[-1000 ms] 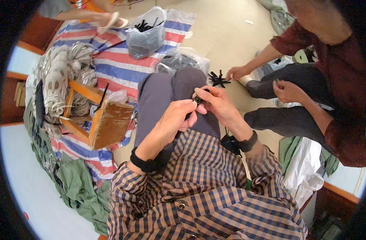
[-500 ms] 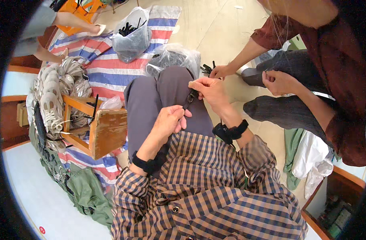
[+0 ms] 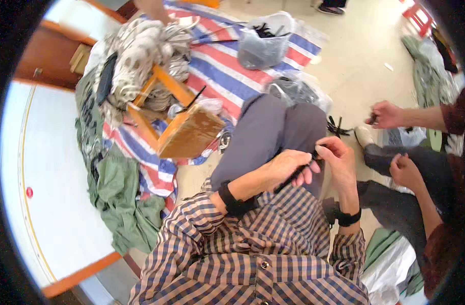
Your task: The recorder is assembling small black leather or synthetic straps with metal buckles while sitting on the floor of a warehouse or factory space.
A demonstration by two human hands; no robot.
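Over my lap, my left hand (image 3: 294, 168) and my right hand (image 3: 338, 161) hold a narrow black strap (image 3: 291, 180) between them. One end of it hangs below my left fingers, which are curled round its middle. At the upper end, my right thumb and forefinger pinch it. A small buckle on the strap showed earlier, but my fingers hide that part now. Both hands are closed and close together, above my dark trousers (image 3: 260, 129).
A wooden stool (image 3: 194, 133) stands left of my knees, beside a heap of pale shoes (image 3: 136, 63) on a striped sheet (image 3: 217, 76). Ahead is a plastic bag of black straps (image 3: 263, 51). At right, another person's hands (image 3: 387, 114) work near several black straps (image 3: 338, 127).
The view has swung left, so my hands appear further right. The strap has turned to slant down-left, its buckle now covered. The other person's farther hand has lifted from the loose straps.
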